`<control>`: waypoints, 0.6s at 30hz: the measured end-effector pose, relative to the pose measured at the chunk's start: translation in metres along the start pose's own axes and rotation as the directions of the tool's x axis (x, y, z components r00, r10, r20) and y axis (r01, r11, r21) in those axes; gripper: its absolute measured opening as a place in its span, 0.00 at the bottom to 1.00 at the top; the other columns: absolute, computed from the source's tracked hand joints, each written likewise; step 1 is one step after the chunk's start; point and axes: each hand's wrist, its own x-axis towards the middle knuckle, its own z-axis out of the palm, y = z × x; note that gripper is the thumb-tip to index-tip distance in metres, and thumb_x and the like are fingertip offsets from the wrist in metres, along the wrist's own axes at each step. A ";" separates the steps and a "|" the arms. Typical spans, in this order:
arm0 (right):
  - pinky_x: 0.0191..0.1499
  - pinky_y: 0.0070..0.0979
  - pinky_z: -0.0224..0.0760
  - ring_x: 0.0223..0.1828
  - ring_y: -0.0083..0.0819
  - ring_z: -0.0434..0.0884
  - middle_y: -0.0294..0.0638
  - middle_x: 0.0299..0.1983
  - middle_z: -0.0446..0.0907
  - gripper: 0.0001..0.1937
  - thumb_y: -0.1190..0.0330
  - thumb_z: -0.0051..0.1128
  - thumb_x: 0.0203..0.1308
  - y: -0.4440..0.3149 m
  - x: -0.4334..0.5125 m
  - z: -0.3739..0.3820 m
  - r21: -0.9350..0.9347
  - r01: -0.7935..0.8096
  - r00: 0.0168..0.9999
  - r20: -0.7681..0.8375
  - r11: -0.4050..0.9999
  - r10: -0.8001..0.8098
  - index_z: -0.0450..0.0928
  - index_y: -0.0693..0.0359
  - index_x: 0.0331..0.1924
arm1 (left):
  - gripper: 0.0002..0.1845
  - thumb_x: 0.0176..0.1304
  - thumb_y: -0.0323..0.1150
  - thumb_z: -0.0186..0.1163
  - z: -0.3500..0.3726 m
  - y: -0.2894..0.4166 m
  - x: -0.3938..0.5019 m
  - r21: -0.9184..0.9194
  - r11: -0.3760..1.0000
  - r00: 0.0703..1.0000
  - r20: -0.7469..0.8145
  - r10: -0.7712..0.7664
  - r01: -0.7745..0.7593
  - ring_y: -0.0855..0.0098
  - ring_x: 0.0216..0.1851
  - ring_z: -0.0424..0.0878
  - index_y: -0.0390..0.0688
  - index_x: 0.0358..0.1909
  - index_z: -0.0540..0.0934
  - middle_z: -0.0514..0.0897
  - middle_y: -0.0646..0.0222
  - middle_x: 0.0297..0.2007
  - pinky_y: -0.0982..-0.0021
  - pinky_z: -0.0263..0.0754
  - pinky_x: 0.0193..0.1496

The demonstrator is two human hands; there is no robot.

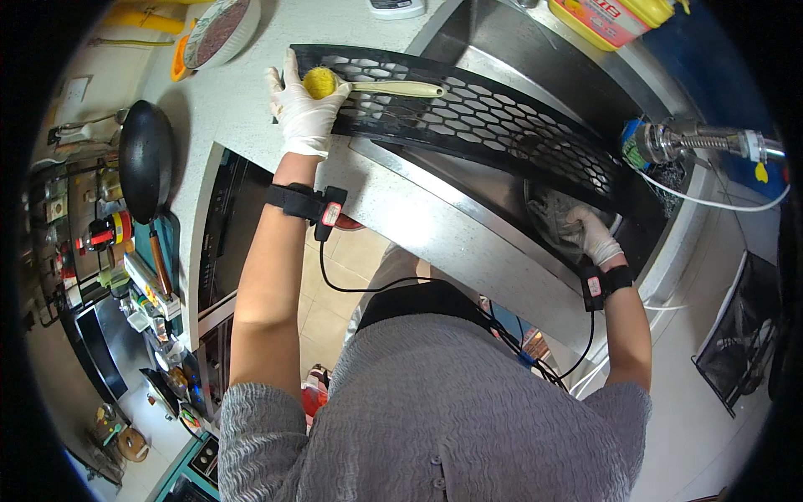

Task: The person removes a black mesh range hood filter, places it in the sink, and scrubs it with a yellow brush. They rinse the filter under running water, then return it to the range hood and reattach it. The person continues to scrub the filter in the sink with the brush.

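A long black honeycomb grille panel [477, 116] lies slantwise over the stainless steel sink, its left end above the counter. My left hand [307, 113], in a white glove, grips that left end. Between its thumb and fingers sits the round yellow bristle head of a scrub brush [376, 86], whose pale handle points right across the grille. My right hand [595, 237], also gloved, reaches down inside the sink beneath the grille's right end. Its fingers are at a round, see-through or wet item [552, 219] by the basin floor; whether they hold it is unclear.
At the sink's right stands a chrome faucet with a spring hose [690, 143]. A yellow detergent jug [608, 22] is on the far rim. A bowl [223, 34] and a black wok [145, 162] stand left. Black cables [376, 288] run from both wrist straps.
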 end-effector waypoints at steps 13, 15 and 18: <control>0.64 0.38 0.62 0.58 0.40 0.73 0.49 0.54 0.75 0.27 0.77 0.38 0.46 -0.085 -0.110 0.063 0.604 0.306 0.848 0.179 0.736 -0.499 0.68 0.71 0.56 | 0.56 0.35 0.51 0.78 0.012 0.102 -0.066 -0.267 0.718 0.730 0.069 0.680 -0.643 0.46 0.69 0.50 0.50 0.69 0.60 0.57 0.47 0.67 0.48 0.46 0.70; 0.66 0.39 0.59 0.60 0.41 0.71 0.49 0.56 0.74 0.27 0.74 0.39 0.47 -0.094 -0.110 0.072 0.635 0.296 0.798 0.246 0.714 -0.550 0.68 0.71 0.57 | 0.56 0.36 0.50 0.78 0.028 0.142 -0.091 -0.441 0.729 0.654 0.340 0.676 -0.523 0.43 0.70 0.48 0.50 0.69 0.59 0.59 0.47 0.67 0.48 0.45 0.70; 0.67 0.39 0.58 0.61 0.42 0.70 0.50 0.57 0.72 0.28 0.72 0.39 0.50 -0.102 -0.103 0.080 0.635 0.352 0.790 0.193 0.688 -0.582 0.66 0.69 0.59 | 0.46 0.43 0.47 0.75 0.052 0.181 -0.104 -0.668 0.733 0.491 0.599 0.632 -0.129 0.60 0.63 0.64 0.44 0.64 0.65 0.67 0.55 0.62 0.62 0.59 0.66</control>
